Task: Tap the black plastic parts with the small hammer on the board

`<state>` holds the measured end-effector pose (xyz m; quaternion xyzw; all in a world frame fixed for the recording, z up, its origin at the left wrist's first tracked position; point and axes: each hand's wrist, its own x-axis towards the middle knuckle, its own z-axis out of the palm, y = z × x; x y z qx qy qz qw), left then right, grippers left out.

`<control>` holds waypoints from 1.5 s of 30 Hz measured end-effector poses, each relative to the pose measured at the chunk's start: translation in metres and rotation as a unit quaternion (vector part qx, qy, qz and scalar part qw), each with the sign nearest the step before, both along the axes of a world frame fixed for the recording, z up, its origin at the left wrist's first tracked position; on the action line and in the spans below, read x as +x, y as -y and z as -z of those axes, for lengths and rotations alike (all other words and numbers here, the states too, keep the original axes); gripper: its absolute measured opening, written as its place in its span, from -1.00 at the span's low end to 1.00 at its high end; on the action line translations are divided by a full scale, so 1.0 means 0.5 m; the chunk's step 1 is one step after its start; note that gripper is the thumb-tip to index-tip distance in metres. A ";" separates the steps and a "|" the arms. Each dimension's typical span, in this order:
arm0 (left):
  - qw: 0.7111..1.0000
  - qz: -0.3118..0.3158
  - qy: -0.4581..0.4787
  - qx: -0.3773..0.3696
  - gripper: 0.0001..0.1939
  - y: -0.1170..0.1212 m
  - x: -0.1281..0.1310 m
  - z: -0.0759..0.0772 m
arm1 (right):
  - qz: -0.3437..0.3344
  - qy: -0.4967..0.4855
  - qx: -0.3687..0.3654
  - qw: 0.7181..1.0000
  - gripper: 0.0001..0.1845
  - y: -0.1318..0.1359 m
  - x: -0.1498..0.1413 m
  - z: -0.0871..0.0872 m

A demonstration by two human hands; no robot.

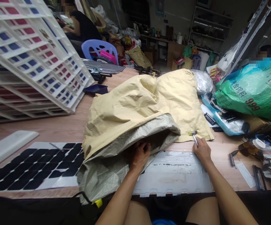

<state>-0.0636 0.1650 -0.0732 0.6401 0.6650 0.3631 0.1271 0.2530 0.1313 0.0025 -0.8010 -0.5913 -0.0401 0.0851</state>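
My right hand (203,152) is closed round the handle of a small hammer (193,133) with a yellow-tipped head. It rests over the right part of a grey-white plastic board (173,179) at the table's front edge. At the open mouth of a large yellow woven sack (123,107), my left hand (141,154) has its fingers curled together. What those fingers hold, if anything, is hidden. The sack lies on its side, its pale grey lining showing, and its dark inside cannot be made out.
To the left lies a sheet of black squares (27,167) beside a white block (11,147). A white plastic crate (48,72) leans behind them. On the right are a green bag (252,93), a blue tray (222,120) and an amber bottle (249,149). Two people sit farther off.
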 end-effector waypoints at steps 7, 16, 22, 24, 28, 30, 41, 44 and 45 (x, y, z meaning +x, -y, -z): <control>1.000 -0.008 -0.007 -0.022 -0.67 0.001 0.000 0.006 | 0.005 0.008 -0.019 1.000 -0.69 0.001 -0.002 -0.005; 0.987 -0.027 -0.142 -0.064 -0.60 0.017 0.024 -0.034 | 0.005 0.010 -0.009 1.000 -0.68 0.001 0.001 0.002; 0.974 -0.020 -0.179 -0.135 -0.52 0.024 0.035 -0.057 | 0.002 0.013 -0.021 1.000 -0.67 -0.001 0.003 -0.001; 0.971 -0.010 -0.176 -0.161 -0.47 0.024 0.035 -0.066 | 0.000 0.017 -0.023 1.000 -0.67 -0.002 0.003 -0.002; 0.965 0.004 -0.182 -0.187 -0.34 0.021 0.036 -0.076 | 0.000 0.020 -0.024 1.000 -0.67 -0.002 0.002 -0.004; 0.961 0.010 -0.197 -0.193 -0.31 0.021 0.038 -0.074 | -0.001 0.020 -0.022 1.000 -0.68 -0.002 0.002 -0.004; 0.956 0.038 -0.203 -0.208 -0.21 0.027 0.039 -0.073 | -0.003 0.016 -0.004 1.000 -0.70 -0.004 0.004 0.000; 0.955 0.040 -0.203 -0.211 -0.19 0.030 0.039 -0.079 | -0.001 0.016 -0.008 1.000 -0.70 -0.005 0.002 -0.003; 0.955 0.040 -0.205 -0.210 -0.19 0.030 0.040 -0.080 | -0.001 0.016 -0.009 1.000 -0.70 -0.005 0.001 -0.004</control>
